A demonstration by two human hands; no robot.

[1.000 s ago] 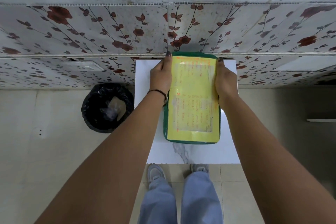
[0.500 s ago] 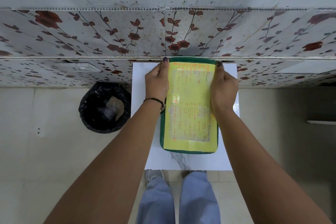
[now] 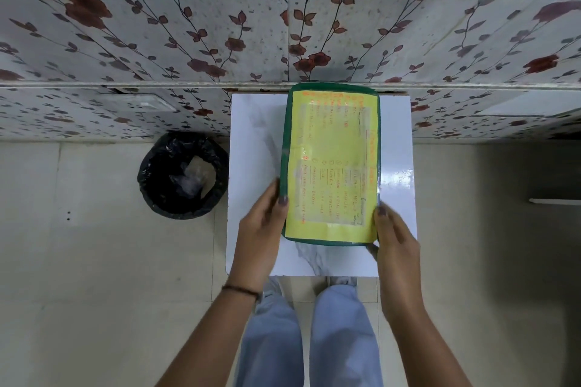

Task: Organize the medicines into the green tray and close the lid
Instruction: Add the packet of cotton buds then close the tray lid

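The green tray (image 3: 285,148) lies on the small white table, its long side running away from me, its far end against the wall. Its lid (image 3: 333,163) is down and carries a yellow sheet with orange handwriting. No medicines are visible; the lid hides the inside. My left hand (image 3: 259,229) rests against the tray's near left edge, thumb on the rim. On the near right corner, my right hand (image 3: 394,239) touches the tray, thumb on the lid edge and fingers under the corner.
The white marble-look table (image 3: 251,173) stands against a floral-patterned wall (image 3: 188,41). A black-lined waste bin (image 3: 182,174) sits on the tiled floor left of the table. My legs and shoes (image 3: 273,289) show below the table's near edge.
Both hands have slid from the tray's far end back along its sides to the near corners. The tray and lid have stayed in place.
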